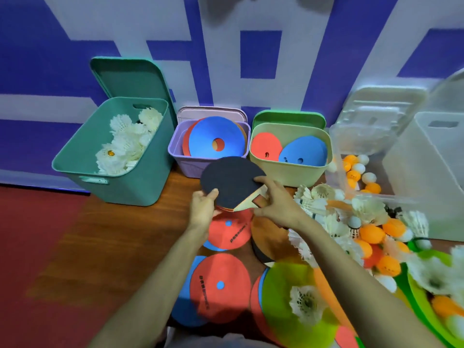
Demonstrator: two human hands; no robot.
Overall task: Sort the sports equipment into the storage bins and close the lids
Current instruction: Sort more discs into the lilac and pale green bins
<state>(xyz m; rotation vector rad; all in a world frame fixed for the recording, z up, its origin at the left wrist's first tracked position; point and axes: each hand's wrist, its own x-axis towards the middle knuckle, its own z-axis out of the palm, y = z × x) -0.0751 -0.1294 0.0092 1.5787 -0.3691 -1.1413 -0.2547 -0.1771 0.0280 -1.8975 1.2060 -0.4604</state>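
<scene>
**Both hands on one paddle, in front of a row of open bins.** Both forearms reach forward from the lower edge of the view. The left hand [202, 209] pinches the lower left rim of the paddle [231, 180], thumb on its black face and fingers beneath. The right hand [278, 204] curls round the wooden neck and covers most of the handle. The paddle is held tilted just before the lilac bin [190, 169] and the pale green bin [288, 172].

Five bins stand along the wall: a teal bin [120, 187], the lilac, the pale green, a clear bin [334, 146] and a white bin [421, 177]. The first four each have a lid propped up behind.
- The teal bin holds white shuttlecocks [125, 144], too heaped to count.
- The lilac bin shows one blue disc [216, 136] over red and orange edges.
- The pale green bin holds one red disc [265, 144] and one blue one [303, 151].
- The clear bin holds orange and white balls [359, 172].

On the floor lie two red discs [231, 232] and one lime disc [283, 292] that bears a shuttlecock. The heap [364, 222] of shuttlecocks and balls to the right is blurred and cut off. A dark-edged round object [266, 237] under the right forearm is too hidden to name.
</scene>
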